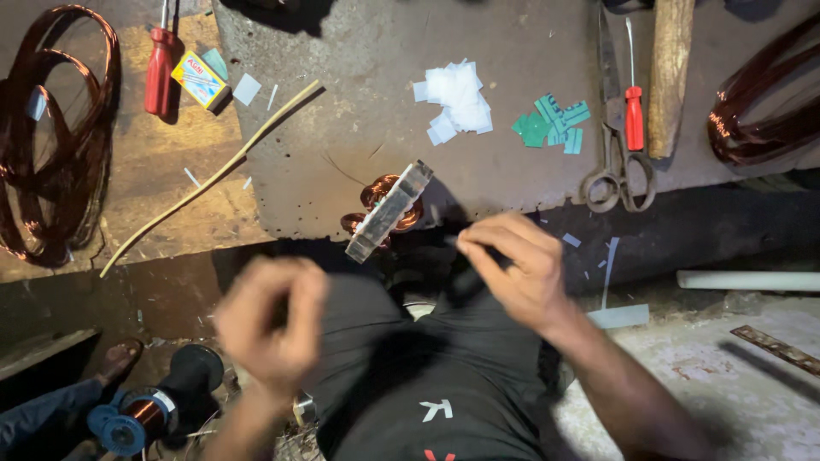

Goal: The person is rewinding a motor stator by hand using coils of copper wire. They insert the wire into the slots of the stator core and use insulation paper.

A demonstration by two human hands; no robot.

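Far left: copper wire coil (51, 128) lying on the table (359, 102), red screwdriver (158, 72) and small yellow box (199, 79) beside it, thin bent stick (213, 175) running diagonally. Bottom left: spool of copper wire (141, 414) on the floor. Left hand (272, 329) is motion-blurred, fingers curled in close to a fist; can't tell what, if anything, it grips. Centre: stator core with copper windings (389, 209) sits tilted at the table's front edge, between and just above both hands, touching neither. White paper pieces (457, 102) and green paper pieces (551, 124) behind it. Right hand (517, 269) has fingertips pinched together near the core; whatever is pinched is too small to make out. Right: scissors (615, 162), second red screwdriver (634, 115), wooden handle (669, 77).
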